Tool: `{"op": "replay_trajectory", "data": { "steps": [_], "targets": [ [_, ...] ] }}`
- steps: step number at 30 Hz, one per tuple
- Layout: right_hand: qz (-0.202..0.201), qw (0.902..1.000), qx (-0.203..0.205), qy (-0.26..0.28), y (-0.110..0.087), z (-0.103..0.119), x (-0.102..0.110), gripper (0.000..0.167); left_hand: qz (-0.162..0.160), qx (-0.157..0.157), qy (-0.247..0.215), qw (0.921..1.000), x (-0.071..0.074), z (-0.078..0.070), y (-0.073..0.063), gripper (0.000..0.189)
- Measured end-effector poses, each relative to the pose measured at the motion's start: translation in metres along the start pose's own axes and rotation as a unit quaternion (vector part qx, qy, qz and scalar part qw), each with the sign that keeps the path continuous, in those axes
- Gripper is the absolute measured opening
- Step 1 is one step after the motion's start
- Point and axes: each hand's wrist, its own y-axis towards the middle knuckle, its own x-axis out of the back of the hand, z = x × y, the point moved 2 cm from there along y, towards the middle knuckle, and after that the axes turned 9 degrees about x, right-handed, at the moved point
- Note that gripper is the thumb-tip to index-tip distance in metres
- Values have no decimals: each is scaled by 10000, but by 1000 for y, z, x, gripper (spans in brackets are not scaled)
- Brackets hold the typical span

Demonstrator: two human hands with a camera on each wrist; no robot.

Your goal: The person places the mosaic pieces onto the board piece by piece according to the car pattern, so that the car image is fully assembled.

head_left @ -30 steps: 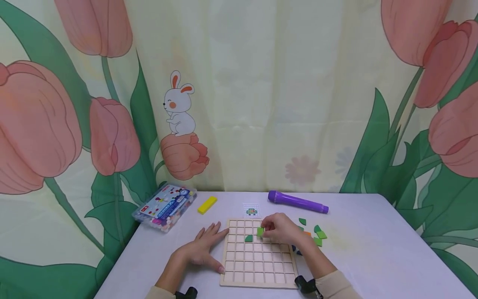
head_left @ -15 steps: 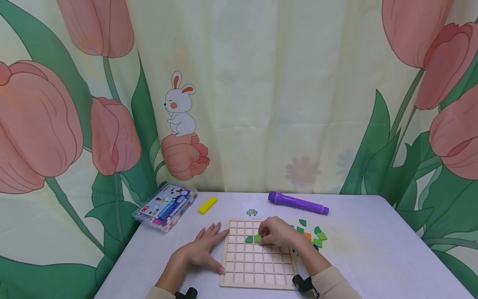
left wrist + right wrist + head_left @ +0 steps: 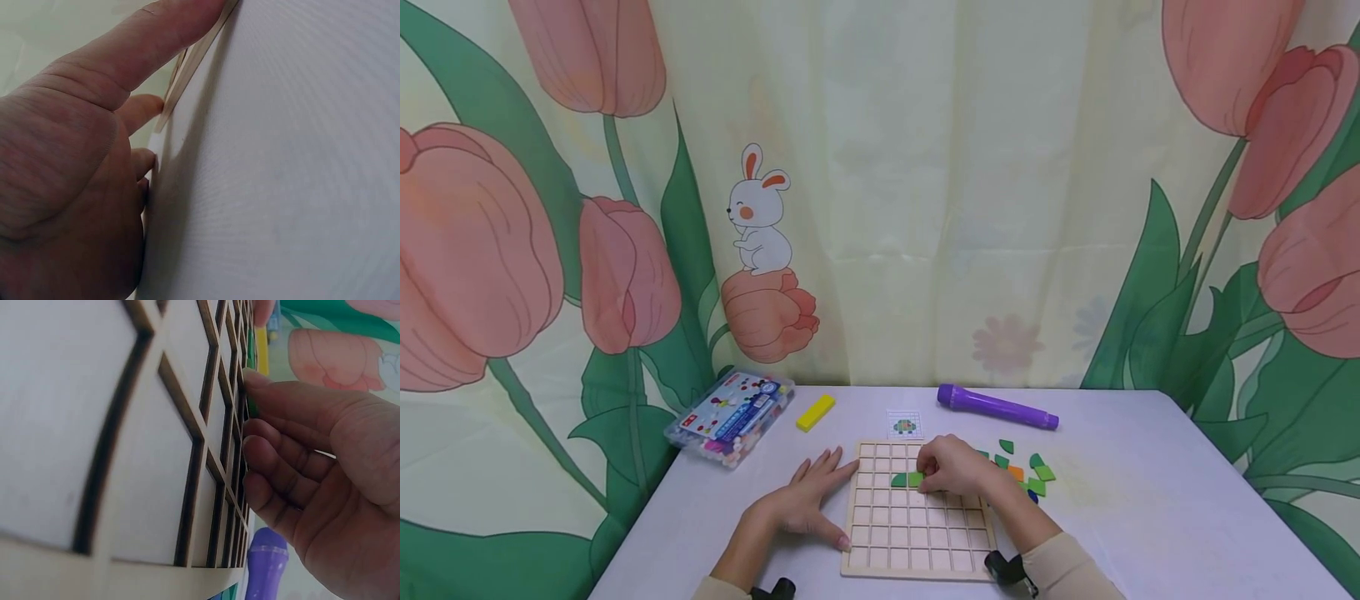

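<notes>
A wooden grid board (image 3: 917,561) lies on the table. My left hand (image 3: 801,504) rests with spread fingers along its left edge; in the left wrist view the thumb (image 3: 156,37) touches the board's side. A dark green quarter-round tile (image 3: 898,480) sits in one cell. Directly right of it is a light green square tile (image 3: 914,479), which my right hand (image 3: 955,465) pinches at its right side. The fingertips partly hide that tile, and in the right wrist view only a sliver of green shows by the thumb.
Right of the board lie several loose tiles, among them an orange tile (image 3: 1016,473) and a light green tile (image 3: 1044,472). Behind the board are a pattern card (image 3: 906,425), a purple stick (image 3: 998,407) and a yellow bar (image 3: 816,412). A clear plastic case (image 3: 730,417) stands at left.
My right hand has lowered the light green square tile toward me, into the row of the dark green tile and beside it. The left hand has stayed in place.
</notes>
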Motion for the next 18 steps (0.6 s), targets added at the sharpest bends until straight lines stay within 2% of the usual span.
{"op": "replay_trajectory", "data": {
  "steps": [12, 18],
  "targets": [
    [-21, 9999, -25, 128, 1, 0, 0, 16, -16, 22, -24, 10000, 1, 2, 0, 121],
    [-128, 9999, 38, -14, -3, 3, 2, 16, -5, -11, -12, 10000, 0, 1, 0, 121]
  ]
}}
